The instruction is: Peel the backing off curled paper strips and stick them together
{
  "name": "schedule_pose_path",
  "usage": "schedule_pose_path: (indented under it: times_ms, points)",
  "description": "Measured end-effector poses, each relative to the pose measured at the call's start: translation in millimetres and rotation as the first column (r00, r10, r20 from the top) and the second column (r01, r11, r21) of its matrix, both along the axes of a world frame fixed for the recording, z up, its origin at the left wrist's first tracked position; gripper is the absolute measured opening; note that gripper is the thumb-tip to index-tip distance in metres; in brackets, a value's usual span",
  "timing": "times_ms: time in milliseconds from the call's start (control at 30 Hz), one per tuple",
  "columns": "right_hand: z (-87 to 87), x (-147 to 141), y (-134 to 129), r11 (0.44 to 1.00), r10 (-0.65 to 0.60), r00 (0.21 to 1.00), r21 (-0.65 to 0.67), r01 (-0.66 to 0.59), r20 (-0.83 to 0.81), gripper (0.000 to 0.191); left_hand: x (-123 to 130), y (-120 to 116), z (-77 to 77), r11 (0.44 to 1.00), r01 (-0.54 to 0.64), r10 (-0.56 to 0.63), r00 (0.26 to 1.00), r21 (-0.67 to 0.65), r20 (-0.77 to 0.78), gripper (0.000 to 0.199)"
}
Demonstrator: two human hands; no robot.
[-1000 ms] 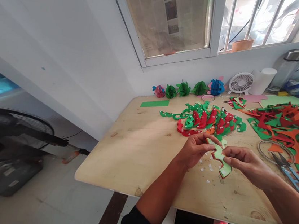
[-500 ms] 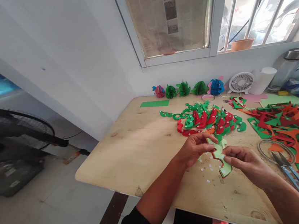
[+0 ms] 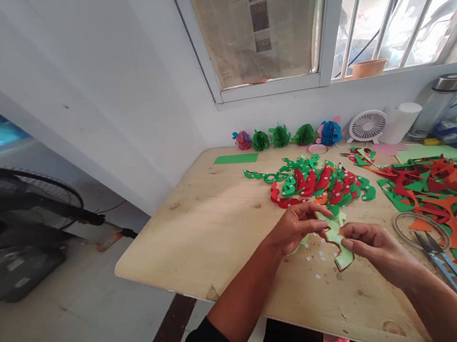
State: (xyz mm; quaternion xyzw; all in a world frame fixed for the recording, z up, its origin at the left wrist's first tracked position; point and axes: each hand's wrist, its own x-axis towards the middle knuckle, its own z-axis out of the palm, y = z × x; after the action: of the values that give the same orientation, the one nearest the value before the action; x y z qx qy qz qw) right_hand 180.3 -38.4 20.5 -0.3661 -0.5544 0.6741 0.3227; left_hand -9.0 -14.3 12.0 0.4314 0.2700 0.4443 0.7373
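The left hand (image 3: 294, 227) is pinching the upper end of a wavy pale-green paper piece (image 3: 344, 258) between thumb and finger; the right hand (image 3: 376, 253) is gripping its side near the middle in much the same way, so neither hand is hanging free; the piece is sitting between the two, over the wooden table (image 3: 204, 234), just in front of a heap of green and red cut-outs (image 3: 310, 184); whether its lower end is touching the wood, I can't tell. A reddish edge is showing beneath the green, so I'm reckoning it is layered; it must be weighing almost nothing, yet feeling stiffer than a single sheet; I'm not expecting it to be slippery, but its narrow bends are looking easy to crease or tear; a flat pinch on the broader parts, through every layer, is seeming safest to me; small white bits (image 3: 317, 277) are lying nearby; scissors (image 3: 436, 253) are resting off to the right.
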Motion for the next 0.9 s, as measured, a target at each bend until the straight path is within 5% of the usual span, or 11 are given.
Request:
schedule_pose_path:
  times_ms: [900]
  points:
    - [-1.5,-0.5,0.6,1.000,0.009,1.000,0.008,-0.010,0.020,0.022,0.3,1.7,-5.4,0.999,-0.006,0.010,0.995,-0.042,0.100,0.014]
